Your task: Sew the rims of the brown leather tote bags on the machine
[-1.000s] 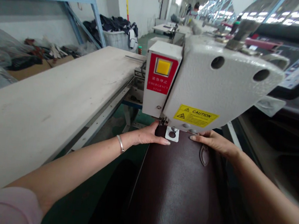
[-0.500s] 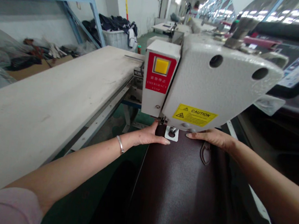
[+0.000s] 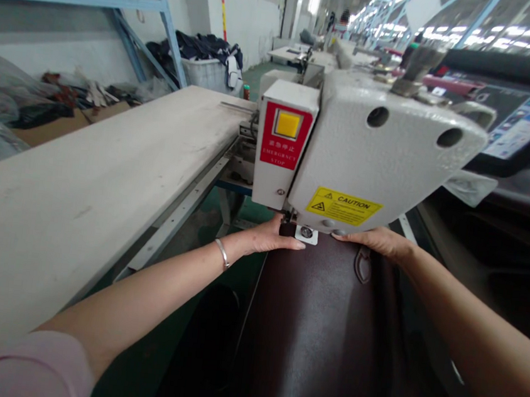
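Dark brown, leather-like material (image 3: 310,310) hangs from under the head of a sewing machine (image 3: 383,154) toward me. My left hand (image 3: 273,236) lies on its left edge, thumb stretched out beside a small white plate (image 3: 310,239) and the index finger apart from it. A round metal part (image 3: 306,232) sits over the hole of that plate. On the right, my right hand (image 3: 374,240) rests on the material with its thumb stretched toward the plate; its other fingers are mostly hidden. Near it is a dark leather loop (image 3: 363,265).
A red panel with a yellow emergency stop button (image 3: 287,124) faces me. A long pale table (image 3: 106,175) runs along the left. Behind it stand a blue shelf frame (image 3: 168,37) and a bin of dark cloth (image 3: 207,72). A screen (image 3: 528,128) is at the right.
The round metal part now covers the plate's hole, part of which showed before. My hands stay on the material with hardly any movement; the view has shifted slightly.
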The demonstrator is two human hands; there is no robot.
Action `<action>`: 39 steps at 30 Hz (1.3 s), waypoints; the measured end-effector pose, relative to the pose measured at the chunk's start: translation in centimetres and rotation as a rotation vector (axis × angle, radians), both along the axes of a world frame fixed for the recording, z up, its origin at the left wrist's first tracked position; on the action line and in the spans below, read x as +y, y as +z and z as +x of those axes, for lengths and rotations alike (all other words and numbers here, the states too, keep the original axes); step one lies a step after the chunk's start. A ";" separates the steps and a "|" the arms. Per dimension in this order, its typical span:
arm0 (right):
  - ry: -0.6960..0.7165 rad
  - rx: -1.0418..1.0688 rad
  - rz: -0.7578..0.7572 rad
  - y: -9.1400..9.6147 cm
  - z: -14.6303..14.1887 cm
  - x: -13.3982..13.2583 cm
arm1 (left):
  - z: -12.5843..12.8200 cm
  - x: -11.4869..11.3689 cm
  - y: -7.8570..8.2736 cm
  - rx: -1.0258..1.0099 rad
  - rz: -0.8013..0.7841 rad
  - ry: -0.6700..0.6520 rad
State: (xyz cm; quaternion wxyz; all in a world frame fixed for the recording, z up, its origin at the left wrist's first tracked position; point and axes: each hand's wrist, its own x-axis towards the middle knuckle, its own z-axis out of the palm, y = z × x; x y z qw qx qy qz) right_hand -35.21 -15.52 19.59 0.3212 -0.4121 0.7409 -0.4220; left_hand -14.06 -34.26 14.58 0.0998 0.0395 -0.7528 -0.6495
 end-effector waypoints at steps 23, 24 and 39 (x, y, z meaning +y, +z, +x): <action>-0.022 -0.016 0.105 -0.9 0.7 1.7 | 2.8 2.8 -0.4 0.101 0.153 0.137; -0.036 -0.010 0.126 -1.1 0.5 2.3 | 3.2 3.1 -0.3 0.098 0.193 0.125; -0.248 0.051 0.165 -2.7 2.9 6.4 | 5.4 5.9 -0.1 -0.137 0.439 0.156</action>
